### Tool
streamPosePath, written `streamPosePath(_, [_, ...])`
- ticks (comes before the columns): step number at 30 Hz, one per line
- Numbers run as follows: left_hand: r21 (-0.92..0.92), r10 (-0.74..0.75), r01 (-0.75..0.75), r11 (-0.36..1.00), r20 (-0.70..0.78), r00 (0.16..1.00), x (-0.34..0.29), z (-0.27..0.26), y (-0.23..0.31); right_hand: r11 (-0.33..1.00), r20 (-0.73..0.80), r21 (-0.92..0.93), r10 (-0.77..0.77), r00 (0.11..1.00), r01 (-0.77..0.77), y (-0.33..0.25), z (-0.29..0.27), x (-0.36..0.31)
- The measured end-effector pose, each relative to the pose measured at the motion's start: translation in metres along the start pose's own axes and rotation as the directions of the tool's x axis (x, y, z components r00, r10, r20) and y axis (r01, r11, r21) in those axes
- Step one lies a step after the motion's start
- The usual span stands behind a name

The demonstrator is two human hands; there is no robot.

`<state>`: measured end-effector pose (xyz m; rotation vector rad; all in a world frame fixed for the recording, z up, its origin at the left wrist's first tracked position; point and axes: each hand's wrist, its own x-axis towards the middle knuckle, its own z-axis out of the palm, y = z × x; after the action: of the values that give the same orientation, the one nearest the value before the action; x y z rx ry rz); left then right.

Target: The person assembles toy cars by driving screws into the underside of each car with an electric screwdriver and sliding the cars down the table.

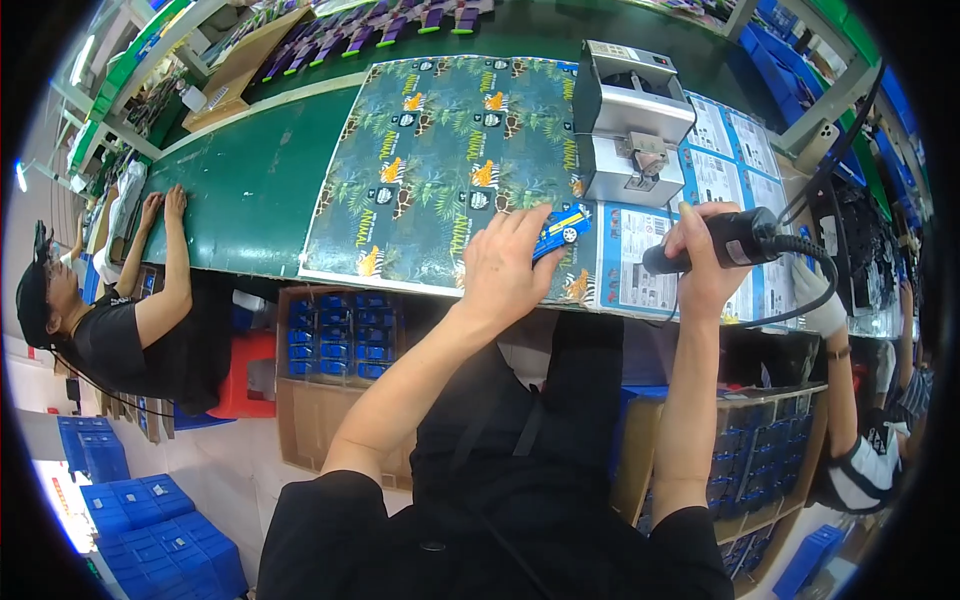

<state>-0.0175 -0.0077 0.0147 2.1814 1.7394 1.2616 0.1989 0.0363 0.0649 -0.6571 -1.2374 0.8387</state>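
My left hand (pixel 503 262) grips a blue toy car (pixel 553 236) with yellow stripes and a light wheel, near the front edge of the workbench. My right hand (pixel 706 262) is wrapped round a black, cylindrical electric screwdriver (pixel 742 238), held roughly level with its tip end toward the car. A gap separates the tool from the car. From the tool's right end a thick black cable (pixel 812 248) curls away. Just beyond both hands stands a silver box-shaped screw feeder (pixel 628 170) on the bench.
Printed jungle-pattern sheets (pixel 420 170) cover the green bench (pixel 230 190). Under its edge sit cardboard boxes (pixel 330 400) of blue cars. A co-worker (pixel 120 330) sits at the left; another person's gloved hand (pixel 822 300) is at the right. Purple-and-green parts (pixel 380 30) lie at the back.
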Motion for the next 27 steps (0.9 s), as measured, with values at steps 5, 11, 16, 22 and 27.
streamPosePath(5, [0.063,0.016,-0.017,0.998,0.011,1.000,0.000,0.005,0.000,0.999,-0.024,0.043,0.004,1.000,-0.003,0.001,-0.004,-0.001])
streamPosePath(11, [0.034,0.021,-0.024,0.999,0.078,0.997,0.004,0.004,-0.003,0.999,-0.026,0.051,0.017,1.000,-0.015,0.000,-0.004,-0.001])
streamPosePath(16, [0.044,0.031,-0.035,0.998,0.083,0.996,0.005,0.005,-0.005,1.000,-0.027,0.027,0.005,1.000,-0.005,-0.003,-0.004,-0.003])
streamPosePath(22, [0.185,-0.013,-0.020,0.983,0.176,0.984,0.014,-0.001,-0.004,1.000,-0.015,0.002,-0.002,1.000,0.002,-0.007,-0.003,-0.001])
streamPosePath(27, [0.154,-0.060,0.020,0.988,0.260,0.964,0.024,-0.002,-0.006,1.000,-0.022,0.025,0.017,1.000,-0.016,-0.009,-0.004,-0.003])
